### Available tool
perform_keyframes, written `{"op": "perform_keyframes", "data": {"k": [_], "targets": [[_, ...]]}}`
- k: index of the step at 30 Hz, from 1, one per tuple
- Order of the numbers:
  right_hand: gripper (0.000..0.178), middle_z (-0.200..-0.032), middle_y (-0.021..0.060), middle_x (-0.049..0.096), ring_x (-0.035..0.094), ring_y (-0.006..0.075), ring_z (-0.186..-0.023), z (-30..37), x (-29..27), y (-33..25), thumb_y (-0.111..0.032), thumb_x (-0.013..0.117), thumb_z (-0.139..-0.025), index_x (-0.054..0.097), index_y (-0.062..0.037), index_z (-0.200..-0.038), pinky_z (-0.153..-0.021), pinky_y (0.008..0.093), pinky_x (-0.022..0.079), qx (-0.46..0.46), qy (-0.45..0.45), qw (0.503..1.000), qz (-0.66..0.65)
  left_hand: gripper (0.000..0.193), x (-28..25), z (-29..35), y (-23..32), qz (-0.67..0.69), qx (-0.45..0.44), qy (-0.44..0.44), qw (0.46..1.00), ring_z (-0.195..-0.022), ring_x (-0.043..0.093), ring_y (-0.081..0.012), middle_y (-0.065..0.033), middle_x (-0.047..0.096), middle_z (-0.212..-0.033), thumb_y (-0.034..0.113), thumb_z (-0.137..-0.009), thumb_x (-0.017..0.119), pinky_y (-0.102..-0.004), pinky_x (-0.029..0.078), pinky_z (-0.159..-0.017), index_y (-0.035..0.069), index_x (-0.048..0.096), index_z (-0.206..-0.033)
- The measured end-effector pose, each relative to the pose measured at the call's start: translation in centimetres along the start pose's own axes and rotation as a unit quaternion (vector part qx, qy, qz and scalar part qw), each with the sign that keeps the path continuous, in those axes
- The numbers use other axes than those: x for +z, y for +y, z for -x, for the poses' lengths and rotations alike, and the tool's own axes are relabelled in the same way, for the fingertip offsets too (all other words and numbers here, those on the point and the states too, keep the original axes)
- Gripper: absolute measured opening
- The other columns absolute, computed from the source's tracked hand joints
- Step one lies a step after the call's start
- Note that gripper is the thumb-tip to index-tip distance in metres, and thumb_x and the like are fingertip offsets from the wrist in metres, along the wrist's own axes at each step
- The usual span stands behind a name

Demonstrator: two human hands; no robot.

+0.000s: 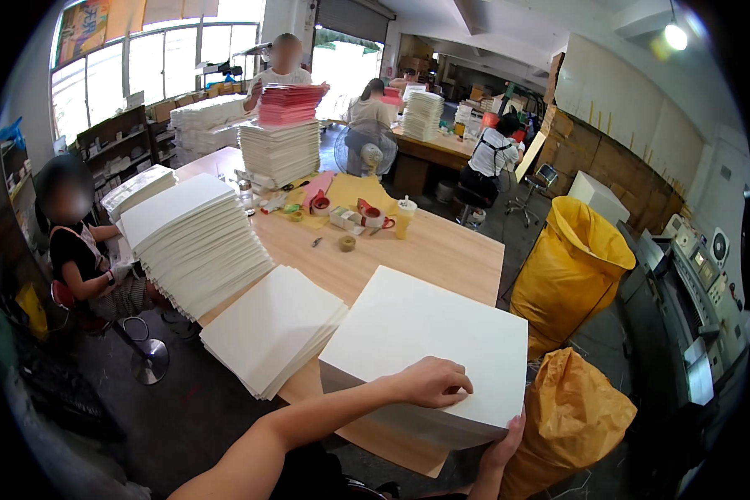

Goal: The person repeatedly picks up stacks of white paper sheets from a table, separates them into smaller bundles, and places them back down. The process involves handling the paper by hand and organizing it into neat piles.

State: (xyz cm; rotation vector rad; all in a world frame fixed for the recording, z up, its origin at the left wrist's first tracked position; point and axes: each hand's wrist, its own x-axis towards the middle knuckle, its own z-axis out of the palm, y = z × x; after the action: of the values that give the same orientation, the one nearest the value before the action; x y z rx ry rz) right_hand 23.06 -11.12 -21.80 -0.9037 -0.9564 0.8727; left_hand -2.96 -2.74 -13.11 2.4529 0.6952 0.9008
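A tall, squared stack of white sheets [425,329] stands at the near edge of the wooden table. My left hand [435,383] rests on top of it toward the near right, fingers curled and pressed together; whether they pinch a sheet is hidden. Against the stack's near right corner, my right hand [502,448] lies with its fingers stretched up along the side, touching the edges. Just left of this stack is a lower, slightly fanned pile of white sheets [275,329].
On the wooden table [467,250] are a tall leaning stack of white folded sheets [196,242], tape rolls [347,243] and a drink cup [405,218]. Yellow sacks [562,275] stand at the right. A seated person [79,250] is at the left; other people are farther back.
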Motion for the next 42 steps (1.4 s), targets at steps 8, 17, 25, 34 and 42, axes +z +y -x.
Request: {"op": "perform_keyframes", "data": {"k": [8,17,25,34,42], "targets": [[0.038,-0.08,0.0108,0.073,0.068,0.0211,-0.074,-0.9,-4.7,-7.1,-0.032,0.068,-0.106,0.068,0.0024,-0.088,-0.073,0.0401,0.054,0.045,-0.052,0.872,0.485,0.014,-0.1,0.3,0.4,0.038,-0.03,0.012,0.999,-0.078,0.068,-0.0244,-0.005,0.069,-0.086,0.019,-0.095,0.073,-0.0383,0.055,-0.072,0.011,0.078,-0.105],[0.049,-0.064,0.0117,0.047,0.051,0.0212,-0.059,-2.9,4.0,-11.9,-0.032,0.071,-0.105,0.046,0.0009,-0.078,-0.058,0.0445,0.041,-0.085,-0.004,0.825,0.558,0.015,0.0,0.6,0.2,0.045,-0.007,0.051,0.998,-0.107,0.069,-0.032,-0.0089,0.074,-0.111,0.013,-0.092,0.075,-0.0431,0.057,-0.093,0.009,0.078,-0.106],[0.032,-0.066,-0.0044,0.045,0.044,0.0052,-0.054,-3.7,4.4,-9.0,-0.022,0.061,-0.11,0.051,-0.0105,-0.082,-0.048,0.0251,0.036,0.017,0.048,0.971,0.233,0.021,0.5,0.0,-0.3,0.077,-0.012,0.056,0.995,-0.114,0.07,-0.0329,-0.012,0.074,-0.12,0.018,-0.093,0.078,-0.0436,0.057,-0.1,0.008,0.078,-0.111],[0.034,-0.06,-0.0025,0.047,0.054,0.0117,-0.051,-5.2,5.1,-10.5,-0.025,0.063,-0.107,0.056,-0.0103,-0.078,-0.046,0.027,0.038,0.13,0.025,0.991,-0.03,0.056,-1.0,-0.2,0.9,0.135,-0.027,0.018,0.99,-0.12,0.069,-0.0268,-0.0102,0.072,-0.129,0.025,-0.075,0.098,-0.0402,0.054,-0.105,0.012,0.079,-0.127],[0.04,-0.061,-0.0031,0.049,0.052,0.0078,-0.05,-4.8,5.3,-10.8,-0.033,0.069,-0.107,0.055,-0.0108,-0.077,-0.046,0.0247,0.037,0.113,0.012,0.993,-0.013,0.049,-1.2,0.0,0.8,0.174,-0.057,0.024,0.983,-0.115,0.071,-0.0251,-0.0116,0.073,-0.124,0.018,-0.086,0.089,-0.0396,0.056,-0.099,0.015,0.076,-0.133]]}}
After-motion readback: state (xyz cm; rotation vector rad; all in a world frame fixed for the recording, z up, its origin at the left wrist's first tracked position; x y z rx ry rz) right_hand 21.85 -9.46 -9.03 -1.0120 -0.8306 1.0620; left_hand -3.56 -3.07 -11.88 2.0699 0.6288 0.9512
